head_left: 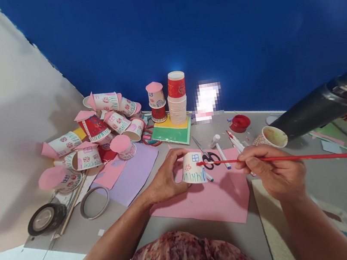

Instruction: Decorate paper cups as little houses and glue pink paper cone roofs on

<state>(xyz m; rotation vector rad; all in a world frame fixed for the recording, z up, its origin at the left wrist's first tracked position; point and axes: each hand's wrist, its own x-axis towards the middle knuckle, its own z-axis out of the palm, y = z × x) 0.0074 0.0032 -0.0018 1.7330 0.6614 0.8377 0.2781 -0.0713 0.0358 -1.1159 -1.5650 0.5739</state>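
A white paper cup [194,174] with a blue window, red flowers and green strokes drawn on it is gripped in my left hand [168,178], above a pink paper sheet [204,203]. Between the fingers of my right hand [273,171] is a long red paintbrush [314,156]. Its red tip meets the right part of the cup's side, beside the window. Black-handled scissors [211,160] lie behind the cup, with white markers [223,155] next to them.
Decorated cups with pink roofs [88,156] crowd the left side. A cup stack [177,107] stands on a green pack [170,134] at the back. Tape rolls [45,218] lie at left. A used cup [275,136] and a dark cylinder [319,104] are at right.
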